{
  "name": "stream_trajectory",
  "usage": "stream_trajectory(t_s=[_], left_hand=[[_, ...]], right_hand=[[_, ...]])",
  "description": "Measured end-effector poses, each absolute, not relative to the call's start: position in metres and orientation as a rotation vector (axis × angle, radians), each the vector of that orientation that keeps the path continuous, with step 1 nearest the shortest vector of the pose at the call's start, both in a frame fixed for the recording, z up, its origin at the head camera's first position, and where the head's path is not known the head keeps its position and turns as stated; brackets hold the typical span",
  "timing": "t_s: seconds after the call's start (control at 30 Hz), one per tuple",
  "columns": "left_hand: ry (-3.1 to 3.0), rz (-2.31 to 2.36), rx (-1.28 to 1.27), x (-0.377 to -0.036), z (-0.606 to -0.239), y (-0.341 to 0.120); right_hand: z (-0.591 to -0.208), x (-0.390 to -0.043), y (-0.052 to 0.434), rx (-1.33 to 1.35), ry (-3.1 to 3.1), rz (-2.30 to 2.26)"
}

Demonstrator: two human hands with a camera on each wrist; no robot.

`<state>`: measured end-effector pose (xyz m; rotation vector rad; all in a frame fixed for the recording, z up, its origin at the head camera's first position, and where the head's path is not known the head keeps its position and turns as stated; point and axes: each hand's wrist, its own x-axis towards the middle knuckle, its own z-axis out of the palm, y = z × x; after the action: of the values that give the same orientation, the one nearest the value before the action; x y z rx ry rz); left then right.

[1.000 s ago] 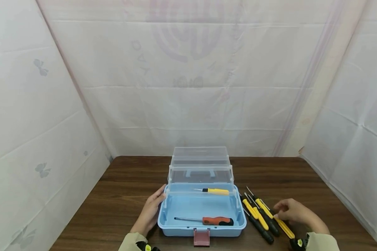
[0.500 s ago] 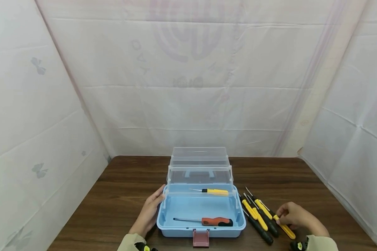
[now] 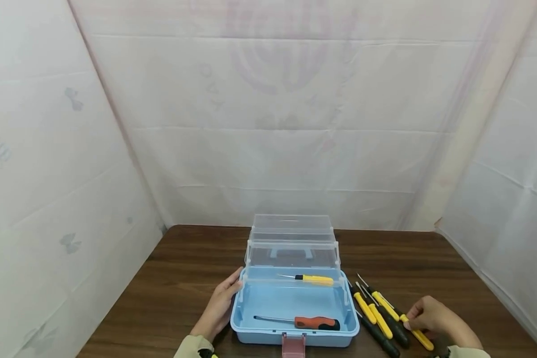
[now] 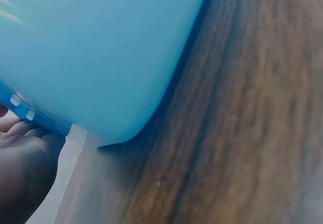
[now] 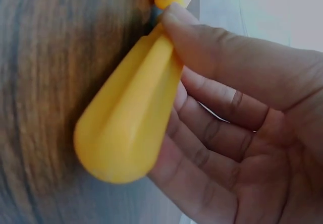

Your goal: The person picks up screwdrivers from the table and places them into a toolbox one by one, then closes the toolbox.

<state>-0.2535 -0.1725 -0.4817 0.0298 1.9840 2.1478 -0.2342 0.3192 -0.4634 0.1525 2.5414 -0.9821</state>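
A light blue toolbox (image 3: 295, 339) stands with its clear plastic tiers (image 3: 292, 238) raised at the back. My left hand (image 3: 217, 306) grips its left side near the rim; in the left wrist view, the fingers (image 4: 30, 129) bend at the box edge. Inside lie an orange-and-black screwdriver (image 3: 315, 323) at the front and a small yellow-handled screwdriver (image 3: 315, 280) farther back. To the right of the box, my right hand (image 3: 438, 320) pinches the yellow handle of a screwdriver (image 5: 128, 115) between thumb and fingers. That handle lies slanted close to the table.
Several black and yellow screwdrivers (image 3: 379, 318) lie side by side between the box and my right hand. The dark wooden table (image 3: 174, 263) is bordered by white sheeting (image 3: 295, 164) at the back and sides. A dusky red latch (image 3: 294, 345) hangs at the box front.
My right hand has lowered onto the outermost yellow screwdriver handle and closed its thumb and fingers on it. The left hand stays at the box. The head view has shifted slightly.
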Motion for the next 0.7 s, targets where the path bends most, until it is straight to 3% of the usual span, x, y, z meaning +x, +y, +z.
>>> stream_trajectory(t_s=[0.7], left_hand=[[1.946,2.174,0.034,-0.2566,-0.4837,-0.1705]], right_hand=[[-0.4606,-0.2393,0.3263,0.135,2.488,-0.989]])
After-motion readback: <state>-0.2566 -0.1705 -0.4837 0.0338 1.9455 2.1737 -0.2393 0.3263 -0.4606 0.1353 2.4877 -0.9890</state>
